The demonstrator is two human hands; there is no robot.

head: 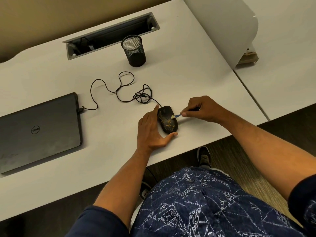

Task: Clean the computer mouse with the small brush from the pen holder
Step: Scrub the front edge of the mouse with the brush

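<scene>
A black computer mouse [166,119] with gold markings lies on the white desk [188,79] near its front edge. My left hand [150,129] cups the mouse from the left, forefinger along its far side and thumb at its near end. My right hand [203,109] pinches a small blue-handled brush [177,115], whose pale bristles touch the right side of the mouse's top. The black mesh pen holder [134,51] stands upright farther back and looks empty.
The mouse's black cable [119,89] loops across the desk to a closed dark laptop [37,132] at the left. A grey cable tray opening [111,35] sits at the back. A white partition [222,26] rises at the right. My shoe [203,156] shows below the desk edge.
</scene>
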